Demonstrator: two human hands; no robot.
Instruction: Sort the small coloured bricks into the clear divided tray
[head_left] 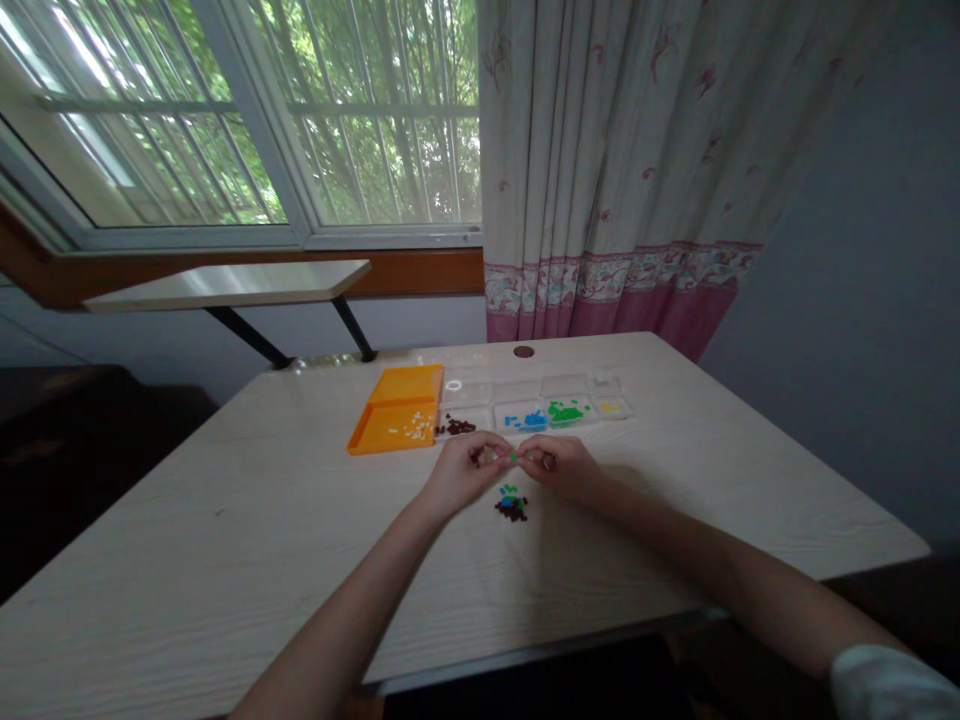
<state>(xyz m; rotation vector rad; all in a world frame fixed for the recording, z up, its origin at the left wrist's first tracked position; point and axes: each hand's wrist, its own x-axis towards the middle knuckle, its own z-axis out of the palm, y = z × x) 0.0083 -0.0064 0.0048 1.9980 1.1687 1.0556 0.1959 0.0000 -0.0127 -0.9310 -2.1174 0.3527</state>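
Observation:
My left hand [466,472] and my right hand [568,467] meet fingertip to fingertip above the table, both closed in a pinch. Between them shows a small green piece [514,457], too tiny for its shape to be made out. Just below, a little pile of dark brown pieces [512,512] lies on the tabletop with blue and green ones at its far side. Beyond my hands stands a clear compartment tray [517,391]. Its near compartments hold brown pieces [457,425], blue pieces [535,420], green pieces [568,411] and a few yellow pieces [610,406].
An open orange case [373,430] adjoins the tray's left end, with white pieces [416,428] scattered in it. A white ring [454,386] lies in a far compartment. The pale wooden table [225,560] has a raised shelf [247,283] at back left and a round hole [523,352].

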